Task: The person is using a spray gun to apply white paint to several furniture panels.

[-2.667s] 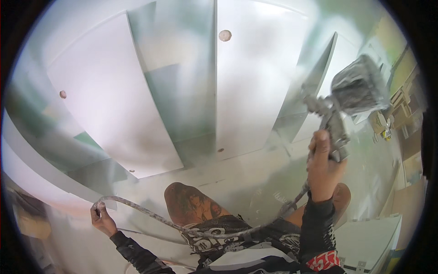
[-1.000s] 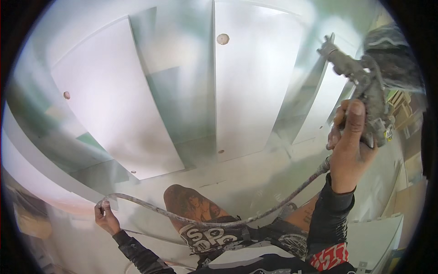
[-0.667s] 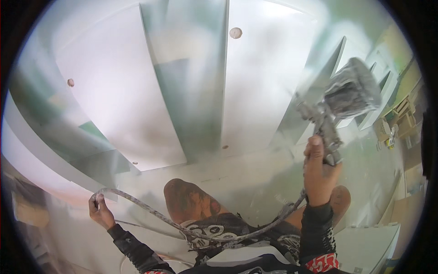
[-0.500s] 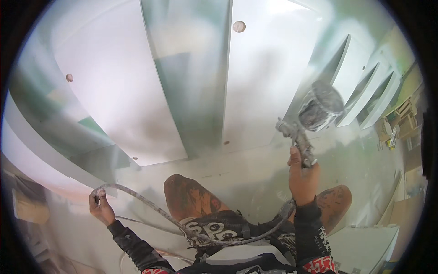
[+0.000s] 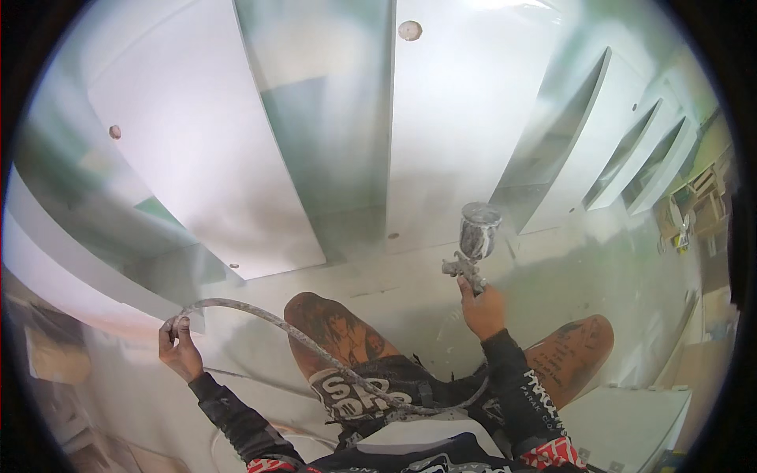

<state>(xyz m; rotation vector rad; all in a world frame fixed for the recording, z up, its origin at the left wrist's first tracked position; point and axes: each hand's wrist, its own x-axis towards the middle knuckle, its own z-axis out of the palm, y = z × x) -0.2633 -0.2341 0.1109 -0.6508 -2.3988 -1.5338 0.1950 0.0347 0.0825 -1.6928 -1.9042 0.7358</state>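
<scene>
My right hand (image 5: 482, 309) is wrapped round the handle of a paint-crusted spray gun (image 5: 465, 272), held in front of my knees. On top of the gun sits a grey, paint-smeared cup (image 5: 479, 230). A whitish, stained air hose (image 5: 276, 319) loops from my left hand across my lap towards my right forearm. At the left, my left hand (image 5: 180, 347) pinches that hose between thumb and fingers. Ahead of the gun stands a tall white panel (image 5: 465, 118) with round holes along its edge. Another white panel (image 5: 185, 150) leans to its left.
More white panels (image 5: 587, 150) stand in a row to the right. A curved white panel (image 5: 71, 260) lies near the left rim. Wooden pieces (image 5: 702, 201) are stacked at the far right. A pale flat board (image 5: 623, 422) is at lower right, beside my knee.
My right hand has brought the spray gun down and to the left, nearer my knees. The left hand with the hose has shifted slightly right and down.
</scene>
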